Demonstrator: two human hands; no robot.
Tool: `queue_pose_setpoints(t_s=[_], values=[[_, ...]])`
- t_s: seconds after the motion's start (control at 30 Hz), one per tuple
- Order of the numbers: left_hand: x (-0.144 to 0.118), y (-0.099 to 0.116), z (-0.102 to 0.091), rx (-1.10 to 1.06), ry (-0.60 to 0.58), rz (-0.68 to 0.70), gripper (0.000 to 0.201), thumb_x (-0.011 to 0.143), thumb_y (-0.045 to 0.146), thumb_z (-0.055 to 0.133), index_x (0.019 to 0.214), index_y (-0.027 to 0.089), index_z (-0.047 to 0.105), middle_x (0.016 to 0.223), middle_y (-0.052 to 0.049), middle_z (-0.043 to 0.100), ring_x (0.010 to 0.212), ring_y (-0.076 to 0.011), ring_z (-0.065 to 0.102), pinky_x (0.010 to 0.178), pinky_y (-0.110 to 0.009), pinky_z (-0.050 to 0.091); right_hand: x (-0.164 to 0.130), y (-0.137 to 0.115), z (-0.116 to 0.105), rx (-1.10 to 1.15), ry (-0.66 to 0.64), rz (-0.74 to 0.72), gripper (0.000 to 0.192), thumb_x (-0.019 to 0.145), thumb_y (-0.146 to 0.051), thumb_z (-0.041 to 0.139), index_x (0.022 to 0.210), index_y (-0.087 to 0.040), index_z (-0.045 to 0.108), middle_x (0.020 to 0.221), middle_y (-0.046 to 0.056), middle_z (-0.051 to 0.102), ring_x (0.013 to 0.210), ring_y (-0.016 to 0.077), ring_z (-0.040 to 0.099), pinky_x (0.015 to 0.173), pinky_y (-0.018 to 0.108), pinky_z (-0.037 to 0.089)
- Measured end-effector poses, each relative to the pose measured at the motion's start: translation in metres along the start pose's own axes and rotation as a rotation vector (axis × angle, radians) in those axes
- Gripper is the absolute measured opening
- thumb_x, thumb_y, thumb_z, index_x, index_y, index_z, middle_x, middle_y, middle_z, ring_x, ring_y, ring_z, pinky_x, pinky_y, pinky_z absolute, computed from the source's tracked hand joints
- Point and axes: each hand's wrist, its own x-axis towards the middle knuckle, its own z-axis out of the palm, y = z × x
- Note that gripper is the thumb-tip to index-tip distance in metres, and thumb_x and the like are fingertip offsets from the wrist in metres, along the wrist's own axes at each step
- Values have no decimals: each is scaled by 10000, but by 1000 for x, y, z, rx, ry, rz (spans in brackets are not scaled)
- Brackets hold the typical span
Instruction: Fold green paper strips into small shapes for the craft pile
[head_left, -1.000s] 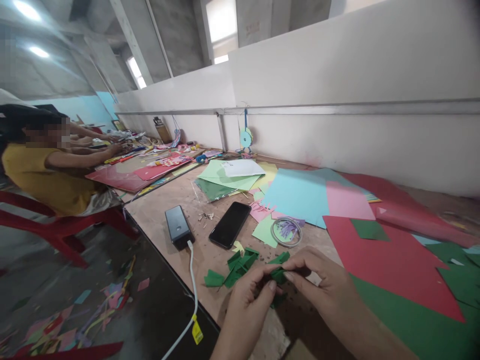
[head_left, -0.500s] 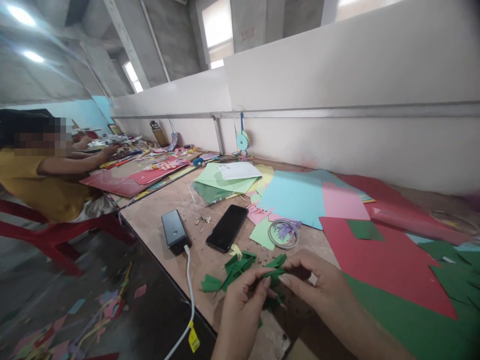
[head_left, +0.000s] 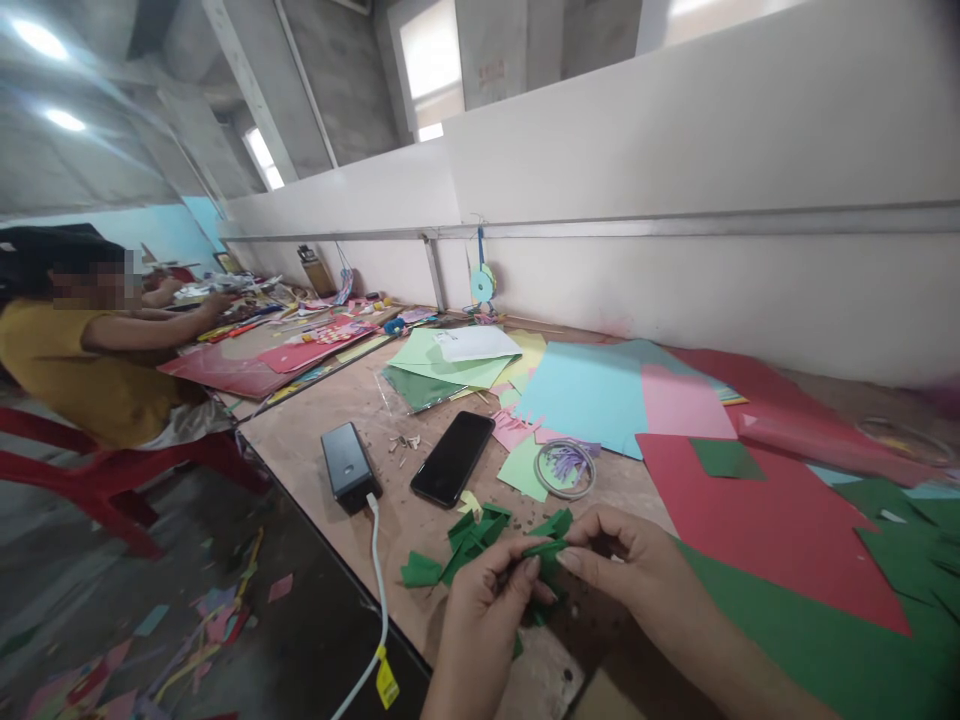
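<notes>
- Since the frame half a second before, little had shifted: my hands and the green paper piece [head_left: 545, 549] kept their place at the near edge of the table [head_left: 322, 420], and the view had drifted only slightly.
- My left hand [head_left: 487, 610] was closed in a narrow pinch on the left end of the green paper piece; my right hand [head_left: 630, 565] pinched its right end, fingertips nearly meeting.
- That piece lay between the two hands, raised just above the table, its long axis running left to right; both hands touched it, so neither was nearer.
- Loose green scraps [head_left: 469, 535] lay just beyond and left of my left hand, apart from the held piece.
- Farther off sat a black phone [head_left: 452, 458], a power bank [head_left: 346, 465] with a white cable [head_left: 379, 590], and a tape ring [head_left: 564, 468].
- Right of my hands lay red paper [head_left: 765, 520] over a green sheet [head_left: 825, 660].
- Far left, another person's yellow sleeve [head_left: 67, 370] showed at a separate table.
</notes>
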Motion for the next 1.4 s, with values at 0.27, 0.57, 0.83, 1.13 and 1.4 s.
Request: queue_pose_setpoints(t_s=[0.27, 0.57, 0.83, 1.13, 1.4], values=[[4, 0, 2, -33, -13, -23, 381, 798, 453, 668, 995, 130, 715, 602, -42, 657, 586, -123, 572, 564, -200, 397, 0, 1, 0, 88, -18, 26, 262, 704, -399, 714, 653, -180, 578, 598, -28, 535, 578, 123, 480, 536, 235, 360], [5, 3, 5, -72, -130, -112, 371, 769, 502, 676, 744, 149, 565, 691, -45, 667, 530, -93, 546, 496, -189, 403, -1, 6, 3, 348, -1, 153, 349, 686, -437, 773, 628, -181, 543, 522, -48, 526, 488, 93, 450, 484, 223, 315], [6, -3, 6, -70, -165, -105, 365, 831, 509, 593, 727, 189, 451, 566, 38, 546, 459, -71, 459, 465, -178, 357, 1, 16, 6, 443, -53, 189, 381, 711, -441, 759, 613, -189, 491, 506, -68, 468, 444, 75, 392, 447, 216, 265], [15, 31, -20, 509, 27, 210, 241, 910, 411, 506, 936, 199, 619, 912, -43, 670, 865, -180, 613, 754, -269, 456, 5, 25, -1, 93, -85, 51, 295, 811, -437, 620, 675, -199, 510, 582, -44, 501, 541, 118, 471, 513, 236, 342], [86, 61, -58, 1209, 239, 214, 535, 836, 359, 545, 1345, 212, 466, 1305, -122, 582, 1165, -300, 557, 952, -399, 431, 3, 20, -4, -425, 50, -76, 290, 803, -286, 532, 1085, -260, 596, 852, -5, 657, 702, 178, 585, 620, 273, 412]])
